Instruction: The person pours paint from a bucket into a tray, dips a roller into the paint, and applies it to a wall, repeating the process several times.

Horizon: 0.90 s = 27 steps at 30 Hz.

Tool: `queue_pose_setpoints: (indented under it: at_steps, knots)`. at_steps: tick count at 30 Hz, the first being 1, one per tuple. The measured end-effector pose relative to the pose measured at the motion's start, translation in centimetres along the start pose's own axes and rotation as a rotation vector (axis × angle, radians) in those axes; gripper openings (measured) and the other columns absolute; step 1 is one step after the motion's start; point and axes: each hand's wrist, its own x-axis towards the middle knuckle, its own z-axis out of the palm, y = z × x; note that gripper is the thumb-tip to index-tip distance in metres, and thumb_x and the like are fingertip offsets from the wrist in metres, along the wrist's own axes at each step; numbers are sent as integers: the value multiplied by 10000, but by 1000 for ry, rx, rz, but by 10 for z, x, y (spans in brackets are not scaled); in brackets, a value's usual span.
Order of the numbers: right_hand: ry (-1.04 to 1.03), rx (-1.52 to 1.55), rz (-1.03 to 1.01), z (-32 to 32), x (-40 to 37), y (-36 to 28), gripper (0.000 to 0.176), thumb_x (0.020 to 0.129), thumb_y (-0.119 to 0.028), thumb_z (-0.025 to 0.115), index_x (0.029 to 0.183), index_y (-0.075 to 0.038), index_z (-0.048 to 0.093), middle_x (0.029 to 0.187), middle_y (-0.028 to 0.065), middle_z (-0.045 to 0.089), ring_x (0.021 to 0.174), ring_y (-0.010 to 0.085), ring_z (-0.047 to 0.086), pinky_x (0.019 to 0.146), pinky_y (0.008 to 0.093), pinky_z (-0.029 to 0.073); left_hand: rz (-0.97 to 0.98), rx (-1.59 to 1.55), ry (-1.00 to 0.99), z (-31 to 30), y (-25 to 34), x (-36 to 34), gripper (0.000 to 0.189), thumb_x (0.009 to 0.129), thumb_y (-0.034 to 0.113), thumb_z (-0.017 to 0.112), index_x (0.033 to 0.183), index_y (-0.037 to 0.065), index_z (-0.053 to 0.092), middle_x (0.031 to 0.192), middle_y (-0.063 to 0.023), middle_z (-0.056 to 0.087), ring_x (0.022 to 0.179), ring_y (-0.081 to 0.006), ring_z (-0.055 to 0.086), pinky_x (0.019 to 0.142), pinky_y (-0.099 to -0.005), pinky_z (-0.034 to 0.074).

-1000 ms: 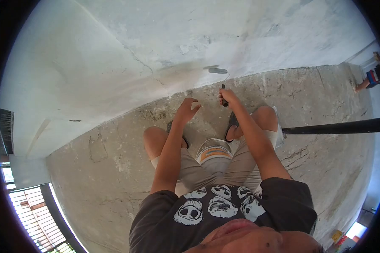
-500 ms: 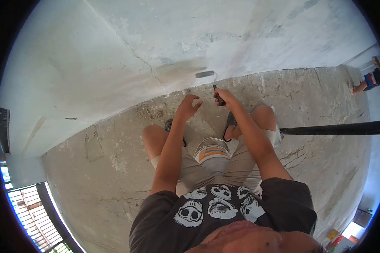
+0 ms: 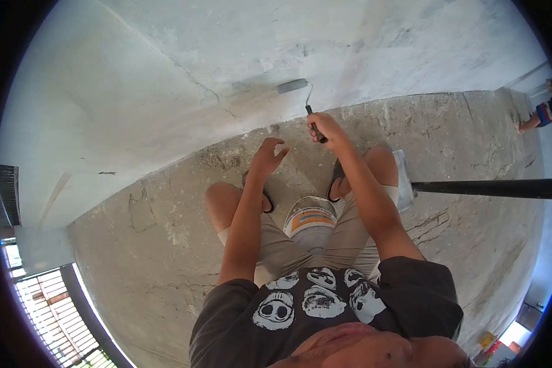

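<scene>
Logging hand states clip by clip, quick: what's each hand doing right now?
Left hand: open, fingers loosely curled, nothing visible in it.
Right hand: closed around the handle of a paint roller.

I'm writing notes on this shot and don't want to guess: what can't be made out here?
All in the head view:
- Bucket: label wording too small to read.
- Roller: handle partly hidden by the right hand.
- Left shoe: partly behind the left forearm.
- Other person: mostly cut off by the dark lens edge.
</scene>
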Motion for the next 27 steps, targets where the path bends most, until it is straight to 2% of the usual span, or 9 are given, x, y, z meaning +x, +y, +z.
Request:
queue_pose_setpoints:
  at_steps: [2, 5, 7, 11, 14, 17, 21, 23, 27]
  knots:
    - [-45, 10, 6, -6, -6, -12, 140, 827, -116, 534, 709, -51, 499, 604, 59, 492, 477, 180, 484, 441, 336, 437, 23, -2, -3, 1, 1, 5, 355, 885, 295, 717, 1148, 78, 618, 1180, -147, 594, 1053, -331, 618, 865, -404, 509]
    - [-29, 12, 43, -11, 27, 16, 139, 831, -121, 528, 714, -53, 501, 585, 56, 485, 466, 180, 481, 437, 335, 431, 35, 10, -44, 4, 8, 3, 363, 893, 306, 711, 1160, 77, 619, 1189, -148, 588, 1026, -320, 622, 868, -397, 515]
    - [-16, 13, 22, -1, 23, 18, 138, 830, -118, 529, 713, -51, 501, 586, 60, 487, 460, 180, 480, 434, 333, 428, 29, 32, -66, 7, 4, 4, 368, 902, 315, 706, 1168, 74, 621, 1195, -151, 582, 995, -308, 627, 865, -391, 523]
    - [-63, -10, -59, 10, -9, -7, 140, 825, -121, 529, 710, -47, 500, 582, 72, 497, 445, 186, 479, 430, 339, 421, 41, 31, -54, 11, -10, -1, 372, 907, 318, 701, 1173, 73, 616, 1196, -150, 582, 1018, -318, 619, 872, -393, 521]
    - [-58, -65, -11, -1, -2, -8, 144, 830, -128, 527, 714, -47, 496, 582, 78, 509, 449, 192, 491, 429, 341, 414, 55, 21, -53, 8, 0, 2, 363, 899, 313, 701, 1161, 76, 618, 1190, -147, 586, 1061, -334, 607, 892, -403, 503]
    - [-15, -63, 3, 3, 25, 19, 161, 848, -143, 512, 721, -43, 497, 582, 82, 521, 458, 196, 511, 433, 348, 417, 50, 17, -77, 13, 3, -1, 352, 889, 302, 704, 1148, 80, 617, 1180, -144, 589, 1092, -346, 598, 904, -412, 487]
    - [-21, -170, -68, 29, -13, 0, 155, 867, -127, 533, 741, -46, 493, 605, 60, 509, 483, 159, 481, 444, 336, 415, 24, 30, -91, 9, 12, -4, 348, 891, 305, 703, 1144, 82, 615, 1181, -142, 587, 1085, -339, 601, 892, -413, 491]
    - [-66, -171, -123, 24, -18, -3, 213, 879, -197, 508, 761, -20, 517, 585, 93, 525, 470, 207, 532, 446, 372, 429, 13, 5, -104, 6, 16, -1, 346, 892, 306, 702, 1143, 83, 617, 1178, -140, 588, 1082, -336, 603, 891, -410, 492]
    - [-27, -116, -42, 25, 8, 19, 169, 879, -136, 521, 747, -36, 487, 614, 74, 505, 489, 176, 496, 469, 357, 435, 65, 20, -96, 13, 7, 2, 347, 894, 313, 703, 1146, 89, 620, 1172, -137, 588, 1075, -327, 608, 889, -399, 496]
